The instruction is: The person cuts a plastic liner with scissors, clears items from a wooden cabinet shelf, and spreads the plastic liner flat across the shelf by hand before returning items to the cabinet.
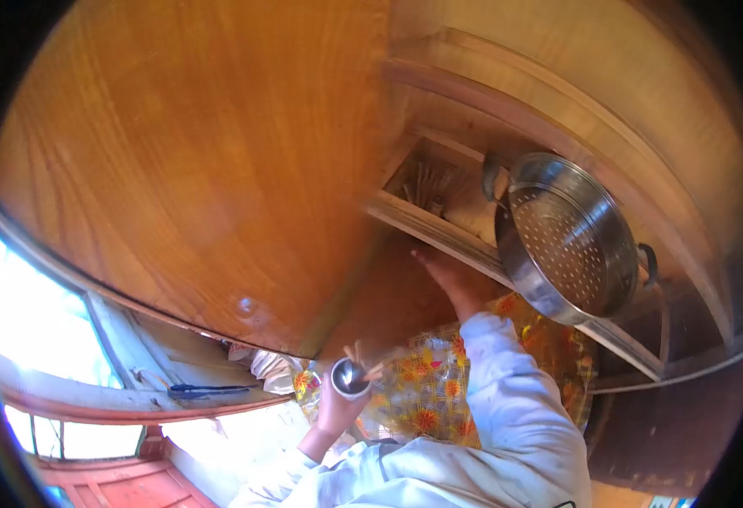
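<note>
The left hand (338, 412) is curled around one round cup (338, 372) with a pale, smooth rim; inside it stand one shiny metal utensil (348, 373) and some thin sticks (375, 370), too blurred for counting. The right hand (442, 273) reaches out near the wooden frame (439, 229); how far it is open, or whether it holds something, I cannot tell. One metal pot (558, 245), round, with two dark handles, has a base of many small holes.

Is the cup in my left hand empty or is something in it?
Not empty: the cup has light, stick-like pieces rising past its rim and something shiny inside, both blurred.
</note>
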{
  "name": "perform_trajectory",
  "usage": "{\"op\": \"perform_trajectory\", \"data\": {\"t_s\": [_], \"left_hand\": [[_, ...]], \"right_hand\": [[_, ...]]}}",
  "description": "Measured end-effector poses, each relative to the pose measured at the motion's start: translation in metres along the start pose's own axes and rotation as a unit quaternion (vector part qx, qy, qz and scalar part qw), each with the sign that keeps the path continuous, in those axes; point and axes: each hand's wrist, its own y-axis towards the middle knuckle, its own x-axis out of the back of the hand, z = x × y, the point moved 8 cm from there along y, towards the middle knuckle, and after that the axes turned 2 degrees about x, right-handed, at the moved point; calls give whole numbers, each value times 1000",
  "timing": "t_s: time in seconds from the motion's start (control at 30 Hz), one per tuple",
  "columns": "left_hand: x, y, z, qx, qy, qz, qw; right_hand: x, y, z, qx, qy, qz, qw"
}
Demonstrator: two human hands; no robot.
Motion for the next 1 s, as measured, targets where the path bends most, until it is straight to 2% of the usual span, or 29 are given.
{"op": "perform_trajectory", "data": {"t_s": [0.1, 0.13, 0.17, 0.23, 0.3, 0.37, 0.43, 0.5, 0.53, 0.57, 0.63, 0.7, 0.73, 0.8, 0.83, 0.9, 0.97, 1.0], "left_hand": [[15, -25, 7, 9, -16, -41, 999], [20, -33, 12, -6, 44, -59, 997], [28, -43, 19, 22, -15, -80, 996], [45, -61, 22, 61, -19, -96, 993], [73, -71, -10, 50, -29, -167, 984], [87, -88, -2, 85, -77, -193, 975], [103, -103, -5, 72, -57, -238, 967], [117, -110, -12, 40, 24, -268, 962], [121, -113, -12, 33, -16, -278, 960], [129, -116, -8, 35, 6, -291, 956], [136, -120, 1, 78, -37, -287, 954], [150, -116, -3, 57, -7, -302, 952], [157, -113, 3, 49, -11, -312, 949], [177, -104, 7, 20, 17, -340, 940], [190, -95, 2, -3, 49, -357, 933], [216, -70, -18, -47, 37, -365, 929], [247, -44, -20, -108, -39, -387, 915], [262, -24, -5, -115, -88, -382, 913]], "right_hand": [[3, 40, 8, 53, -61, -65, 995], [0, 46, 14, 44, -72, -71, 994], [-2, 51, 20, 29, -78, -66, 994], [-2, 54, 29, -5, -81, -50, 995], [-7, 52, 35, -30, -74, -34, 996], [-4, 52, 44, -60, -72, -9, 996], [-4, 47, 48, -85, -65, 13, 994], [-4, 37, 45, -90, -62, 18, 994], [-2, 28, 33, 2, -102, -56, 993], [-6, 16, 13, -1, -89, -66, 994], [-11, -11, -7, -15, -45, -57, 997], [-20, -43, 1, -57, 23, 1, 998], [-18, -64, 49, -108, 66, 4, 992], [-21, -100, 77, -145, 122, 14, 982], [-24, -113, 63, -129, 137, 20, 982], [-30, -149, 96, -111, 213, 56, 969], [-30, -182, 119, -104, 109, 59, 987], [-34, -198, 137, -113, 112, 67, 985]]}}
